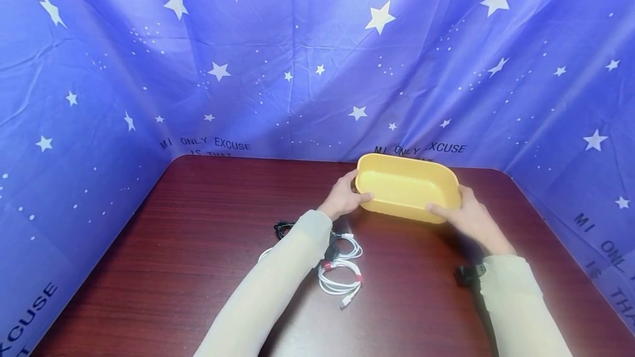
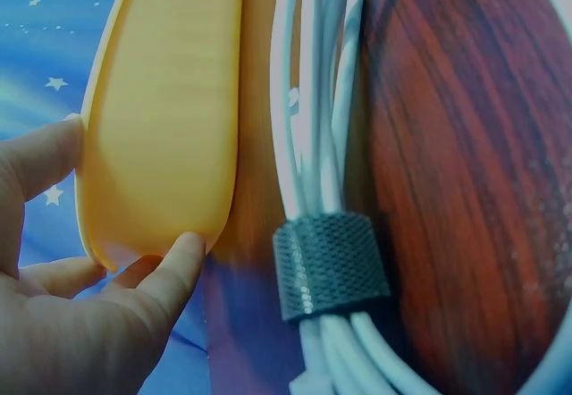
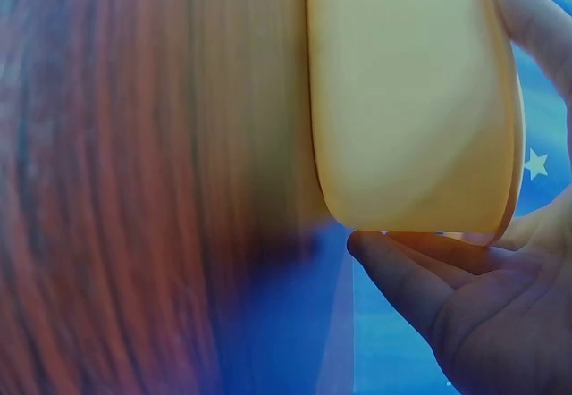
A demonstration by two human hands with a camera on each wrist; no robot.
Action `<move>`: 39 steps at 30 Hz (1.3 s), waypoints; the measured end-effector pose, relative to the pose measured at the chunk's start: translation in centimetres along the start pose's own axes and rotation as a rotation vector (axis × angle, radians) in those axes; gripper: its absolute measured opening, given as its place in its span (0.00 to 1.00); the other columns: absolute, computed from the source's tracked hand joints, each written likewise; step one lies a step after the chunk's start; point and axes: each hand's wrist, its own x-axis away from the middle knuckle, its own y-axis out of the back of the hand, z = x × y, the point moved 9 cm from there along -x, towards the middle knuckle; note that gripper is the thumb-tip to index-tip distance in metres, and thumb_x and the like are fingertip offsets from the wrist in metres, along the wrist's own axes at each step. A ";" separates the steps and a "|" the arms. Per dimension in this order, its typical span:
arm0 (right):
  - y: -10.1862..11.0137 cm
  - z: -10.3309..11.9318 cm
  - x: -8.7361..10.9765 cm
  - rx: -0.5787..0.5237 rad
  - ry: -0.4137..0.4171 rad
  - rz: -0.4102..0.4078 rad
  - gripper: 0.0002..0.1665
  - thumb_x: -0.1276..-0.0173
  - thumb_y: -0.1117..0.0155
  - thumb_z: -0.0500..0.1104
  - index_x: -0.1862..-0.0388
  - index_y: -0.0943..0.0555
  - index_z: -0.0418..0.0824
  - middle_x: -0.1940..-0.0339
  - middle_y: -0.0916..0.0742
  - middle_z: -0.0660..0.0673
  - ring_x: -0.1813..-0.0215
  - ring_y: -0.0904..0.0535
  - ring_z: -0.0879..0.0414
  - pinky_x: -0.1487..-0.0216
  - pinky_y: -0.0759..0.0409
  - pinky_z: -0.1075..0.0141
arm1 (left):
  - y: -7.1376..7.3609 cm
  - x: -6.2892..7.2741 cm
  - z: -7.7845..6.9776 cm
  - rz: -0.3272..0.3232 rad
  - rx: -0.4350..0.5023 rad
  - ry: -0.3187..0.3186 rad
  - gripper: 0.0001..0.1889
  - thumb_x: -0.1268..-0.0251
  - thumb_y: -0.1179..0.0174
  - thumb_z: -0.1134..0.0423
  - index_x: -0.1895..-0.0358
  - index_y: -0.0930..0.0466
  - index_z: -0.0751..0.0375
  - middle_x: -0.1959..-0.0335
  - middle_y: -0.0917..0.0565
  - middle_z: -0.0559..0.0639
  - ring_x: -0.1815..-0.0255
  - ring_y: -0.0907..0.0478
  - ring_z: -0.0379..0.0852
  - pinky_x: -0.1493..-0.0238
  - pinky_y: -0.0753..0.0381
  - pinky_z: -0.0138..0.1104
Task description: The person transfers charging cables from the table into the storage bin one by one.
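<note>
A yellow oblong plastic bin (image 1: 407,186) is held between both hands near the back of the table, its bare inside showing in the head view. My left hand (image 1: 344,196) grips its left end, thumb over the near rim and fingers against the end wall. At the opposite end, my right hand (image 1: 468,215) holds it the same way. In the left wrist view the fingers (image 2: 179,274) touch the bin's outer wall. The right wrist view has the fingertips (image 3: 365,245) at the bin's lower edge. Whether its base touches the table cannot be told.
Below my left forearm lies a coiled white cable (image 1: 339,289) with red ties. Beside it are another white cable (image 1: 354,247) and a black cable (image 1: 281,229), partly hidden by the sleeve. A dark strap (image 2: 331,265) binds white cable. Starry blue cloth (image 1: 297,43) surrounds the brown table (image 1: 198,225).
</note>
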 end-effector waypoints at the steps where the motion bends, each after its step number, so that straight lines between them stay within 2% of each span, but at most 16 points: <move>1: 0.0 0.0 0.0 -0.001 0.001 -0.002 0.71 0.44 0.40 0.74 0.25 0.63 0.29 0.31 0.40 0.22 0.36 0.38 0.24 0.43 0.37 0.31 | 0.0 0.0 0.0 -0.001 0.002 0.003 0.41 0.45 0.31 0.67 0.28 0.42 0.62 0.42 0.23 0.59 0.47 0.23 0.48 0.49 0.23 0.31; 15: -0.1 0.1 -0.1 0.003 -0.010 0.006 0.73 0.45 0.40 0.75 0.26 0.64 0.27 0.30 0.44 0.20 0.35 0.42 0.24 0.41 0.40 0.32 | 0.1 0.1 0.3 0.009 0.019 0.022 0.42 0.45 0.31 0.67 0.27 0.43 0.62 0.40 0.24 0.60 0.45 0.23 0.49 0.49 0.22 0.32; 25: -0.2 0.4 0.2 -0.010 -0.011 0.006 0.73 0.45 0.40 0.74 0.25 0.64 0.28 0.30 0.43 0.21 0.35 0.41 0.24 0.41 0.39 0.32 | 0.2 0.1 0.1 0.013 0.025 -0.016 0.41 0.45 0.32 0.69 0.28 0.42 0.62 0.42 0.24 0.61 0.47 0.22 0.52 0.51 0.22 0.33; 39: -0.5 1.2 0.2 -0.013 0.010 -0.009 0.72 0.45 0.40 0.74 0.25 0.62 0.28 0.31 0.40 0.22 0.36 0.38 0.25 0.42 0.37 0.32 | 0.9 0.2 0.7 0.006 0.055 0.010 0.42 0.47 0.30 0.69 0.28 0.41 0.61 0.43 0.23 0.61 0.50 0.21 0.49 0.53 0.21 0.33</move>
